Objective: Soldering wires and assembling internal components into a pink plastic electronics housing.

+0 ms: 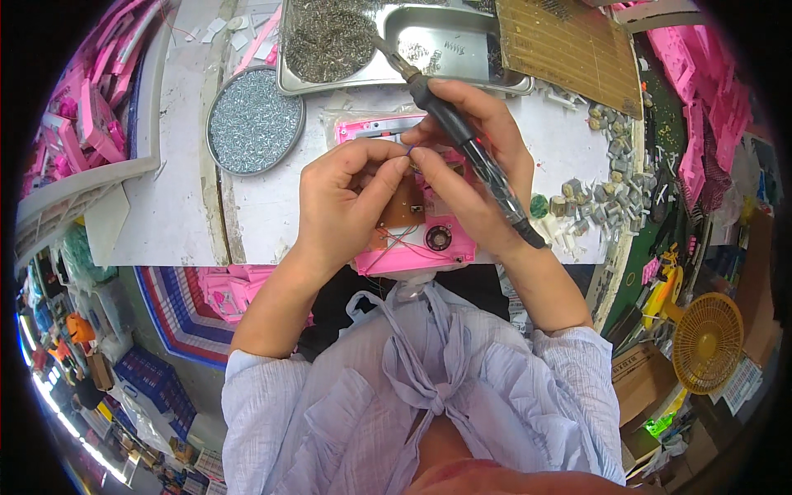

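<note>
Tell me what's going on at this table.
A person is working with both hands over a pink housing with a brown board in it. The left hand and right hand meet at their fingertips; whatever is between them is too small to tell. The right hand also holds a black pen-shaped tool, its tip pointing away, toward a metal tray of springs.

- Illumination: bright, even across the bench [264, 206]; shadows soft.
- Glare: metal tray [477, 66], bench's far edge.
- Overexposure: light band [66, 421] beyond bench's near left corner.
- Distortion: fisheye bending; blackened rim.
- Focus: left hand [342, 183], right hand [510, 157] clear; detail between them indistinct.
</note>
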